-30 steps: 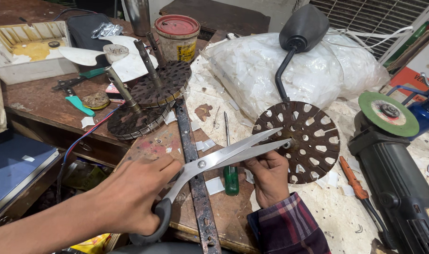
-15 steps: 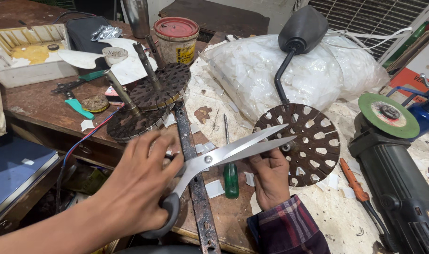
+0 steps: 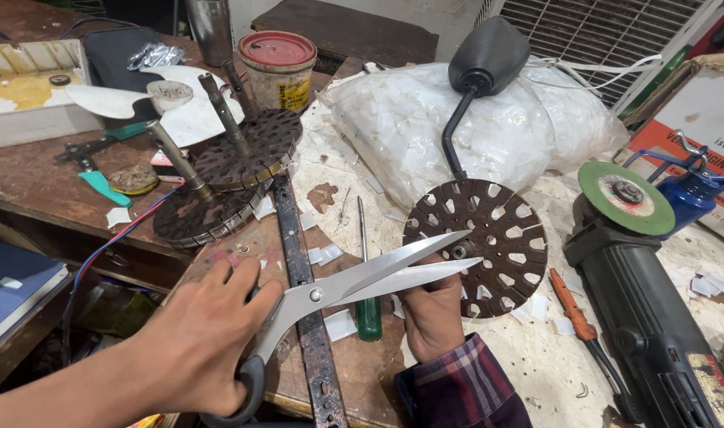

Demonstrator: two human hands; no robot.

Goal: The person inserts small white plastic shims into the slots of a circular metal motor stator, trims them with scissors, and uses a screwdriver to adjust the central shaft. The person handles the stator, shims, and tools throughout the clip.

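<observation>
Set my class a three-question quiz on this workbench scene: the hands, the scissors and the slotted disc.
1. True or false: the scissors have their blades apart.
2. Which hand grips the scissors' handles? A left, B right.
3. What does the right hand hold at its edge?

Key: 1 true. 2 A. 3 the round slotted metal disc, which lies beside the green-disc angle grinder.

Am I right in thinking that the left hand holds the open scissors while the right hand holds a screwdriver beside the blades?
Not quite: in the head view the right hand holds the slotted disc, not a screwdriver. The left hand does hold the open scissors.
</observation>
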